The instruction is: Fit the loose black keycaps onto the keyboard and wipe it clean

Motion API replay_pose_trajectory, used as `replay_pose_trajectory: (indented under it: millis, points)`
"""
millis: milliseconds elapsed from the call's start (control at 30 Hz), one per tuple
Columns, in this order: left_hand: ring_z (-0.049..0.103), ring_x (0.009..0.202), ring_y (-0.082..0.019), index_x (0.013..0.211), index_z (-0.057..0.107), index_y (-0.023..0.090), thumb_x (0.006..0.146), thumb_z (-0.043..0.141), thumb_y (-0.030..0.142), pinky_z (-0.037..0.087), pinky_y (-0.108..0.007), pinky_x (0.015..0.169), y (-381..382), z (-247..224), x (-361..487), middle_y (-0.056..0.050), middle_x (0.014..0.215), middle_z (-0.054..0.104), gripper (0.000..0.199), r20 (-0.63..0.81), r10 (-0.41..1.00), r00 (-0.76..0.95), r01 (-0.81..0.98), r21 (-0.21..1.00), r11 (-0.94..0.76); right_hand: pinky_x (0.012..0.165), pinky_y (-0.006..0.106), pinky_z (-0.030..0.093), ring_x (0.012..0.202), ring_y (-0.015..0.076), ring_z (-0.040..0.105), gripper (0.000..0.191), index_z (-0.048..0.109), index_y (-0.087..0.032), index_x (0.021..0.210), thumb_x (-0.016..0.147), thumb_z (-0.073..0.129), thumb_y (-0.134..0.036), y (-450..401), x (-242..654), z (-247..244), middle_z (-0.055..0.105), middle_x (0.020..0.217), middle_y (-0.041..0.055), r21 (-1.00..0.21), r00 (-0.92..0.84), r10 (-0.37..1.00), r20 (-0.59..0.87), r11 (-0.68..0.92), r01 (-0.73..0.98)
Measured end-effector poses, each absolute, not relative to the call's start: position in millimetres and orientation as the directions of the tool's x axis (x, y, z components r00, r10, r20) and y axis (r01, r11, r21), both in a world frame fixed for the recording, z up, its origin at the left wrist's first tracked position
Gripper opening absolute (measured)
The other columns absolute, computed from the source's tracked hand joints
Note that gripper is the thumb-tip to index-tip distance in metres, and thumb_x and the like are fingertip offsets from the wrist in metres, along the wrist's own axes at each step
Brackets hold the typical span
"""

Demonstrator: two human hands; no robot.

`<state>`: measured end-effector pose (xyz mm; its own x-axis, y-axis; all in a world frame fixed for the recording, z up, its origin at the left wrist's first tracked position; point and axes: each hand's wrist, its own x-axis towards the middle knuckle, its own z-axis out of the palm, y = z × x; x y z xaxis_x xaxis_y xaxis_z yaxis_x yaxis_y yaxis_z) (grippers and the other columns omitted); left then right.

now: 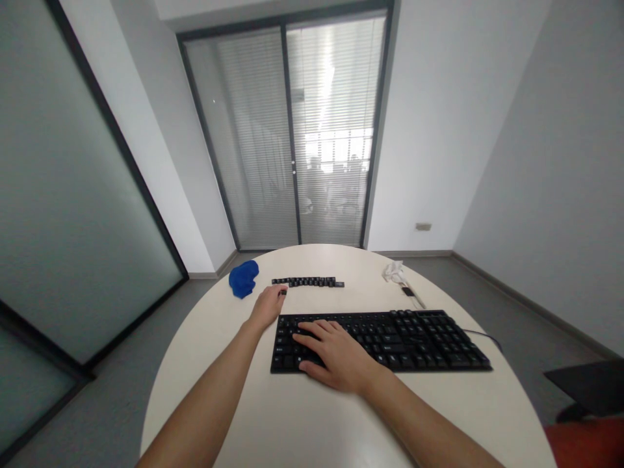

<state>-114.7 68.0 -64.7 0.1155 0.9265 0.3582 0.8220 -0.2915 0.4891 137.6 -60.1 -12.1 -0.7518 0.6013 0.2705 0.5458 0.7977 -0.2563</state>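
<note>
A black keyboard [414, 351] lies across the table in front of me. My right hand [338, 354] rests on its left part, fingers spread over the keys and the thumb near the front edge. Just beyond the keyboard's back left corner, my left hand [268, 307] pinches a small black keycap [283, 292] between its fingertips. Past that hand, loose black keycaps [312, 282] stand in two short rows on the table. Some of the keys under my right hand are hidden.
A crumpled blue cloth [243, 279] lies at the table's [273, 416] left edge. At the back right are a white crumpled piece [392, 271] and a thin pale stick-like tool [413, 294] with a black part. The keyboard's cable [482, 333] runs off rightward.
</note>
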Motion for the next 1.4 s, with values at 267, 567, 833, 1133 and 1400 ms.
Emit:
replay_pose_trajectory:
  millis: [267,567,833,1133,1400]
  points:
    - [0.066,0.094,-0.024,0.119,0.070,0.018,0.091,0.057,0.031,0.049,-0.035,0.087,46.9,-51.1,-112.3,-0.008,0.102,0.073,0.034,0.324,0.940,0.106,0.731,0.616,-0.295,0.111,0.046,0.035,0.131,0.0276,0.046,0.052,0.051,-0.030,0.144,0.096,0.053,-0.050,-59.5,138.9,-11.6,0.049,0.150,0.0054,-0.260,-0.753,0.602,0.266,0.797,0.545]
    - [0.068,0.093,-0.022,0.107,0.075,0.018,0.087,0.065,0.037,0.050,-0.030,0.083,19.2,-21.6,-95.9,-0.006,0.102,0.076,0.029,0.230,0.914,0.333,0.562,0.730,-0.389,0.109,0.042,0.038,0.128,0.0270,0.049,0.056,0.056,-0.022,0.140,0.090,0.060,-0.048,-58.8,139.3,-11.3,0.055,0.143,0.0076,-0.329,-0.664,0.670,0.332,0.742,0.585]
    - [0.066,0.094,-0.021,0.103,0.077,0.022,0.087,0.067,0.034,0.049,-0.029,0.085,8.3,-12.2,-94.4,-0.004,0.102,0.075,0.023,0.176,0.857,0.485,0.592,0.655,-0.469,0.105,0.042,0.041,0.120,0.0265,0.055,0.049,0.062,-0.019,0.131,0.091,0.060,-0.048,-54.9,143.3,-8.2,0.062,0.135,0.0087,-0.329,-0.585,0.730,0.354,0.683,0.653]
    - [0.065,0.093,-0.020,0.106,0.076,0.021,0.090,0.065,0.032,0.049,-0.029,0.084,8.7,-12.6,-92.9,-0.005,0.103,0.074,0.023,0.203,0.850,0.486,0.609,0.619,-0.496,0.105,0.042,0.040,0.121,0.0268,0.055,0.048,0.064,-0.018,0.129,0.091,0.060,-0.048,-55.5,142.9,-9.2,0.063,0.133,0.0078,-0.337,-0.585,0.732,0.348,0.681,0.651]
    - [0.066,0.095,-0.020,0.103,0.078,0.024,0.090,0.067,0.034,0.047,-0.028,0.088,7.7,-10.7,-92.6,-0.002,0.100,0.076,0.020,0.227,0.827,0.514,0.603,0.590,-0.537,0.104,0.042,0.040,0.121,0.0267,0.055,0.047,0.064,-0.020,0.129,0.091,0.060,-0.048,-54.9,142.9,-10.3,0.063,0.133,0.0072,-0.341,-0.584,0.730,0.354,0.682,0.647]
